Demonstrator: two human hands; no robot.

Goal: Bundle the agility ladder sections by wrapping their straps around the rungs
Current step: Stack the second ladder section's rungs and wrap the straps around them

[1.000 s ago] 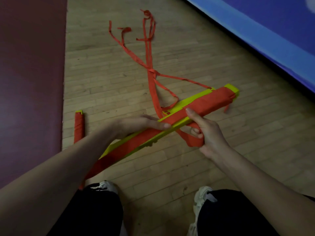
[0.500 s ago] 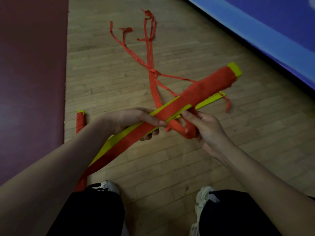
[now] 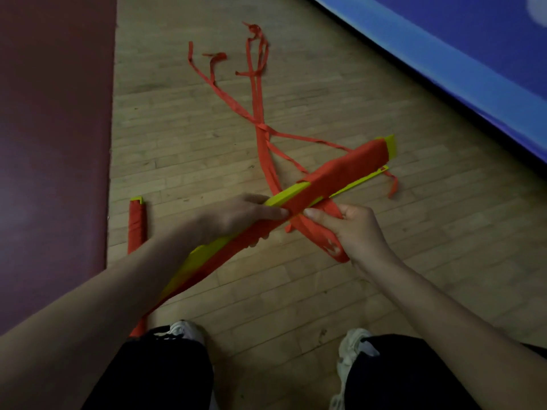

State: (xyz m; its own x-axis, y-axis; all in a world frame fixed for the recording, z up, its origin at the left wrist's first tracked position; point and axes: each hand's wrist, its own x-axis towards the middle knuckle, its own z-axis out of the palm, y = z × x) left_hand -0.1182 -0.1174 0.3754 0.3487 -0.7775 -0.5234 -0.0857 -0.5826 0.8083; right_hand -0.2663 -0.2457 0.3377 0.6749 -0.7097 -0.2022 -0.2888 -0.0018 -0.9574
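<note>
A stack of yellow-green ladder rungs (image 3: 291,194) runs diagonally from lower left to upper right, held above the wooden floor. Orange strap is wound over much of it, thickest near the far end (image 3: 352,170). My left hand (image 3: 236,216) grips the stack at its middle, thumb on top. My right hand (image 3: 355,229) holds a loop of orange strap (image 3: 321,236) just below and right of the rungs. Loose strap (image 3: 260,113) trails away over the floor and ends in tangled tails.
A second bundle wrapped in orange (image 3: 136,224) lies on the floor at the left, by the edge of a dark red mat (image 3: 53,143). A blue mat (image 3: 444,54) borders the upper right. My two shoes (image 3: 353,347) show at the bottom.
The far end of the rung stack rose, then dropped slightly. My right hand has moved the strap loop under the rungs and pulled it out to the lower right.
</note>
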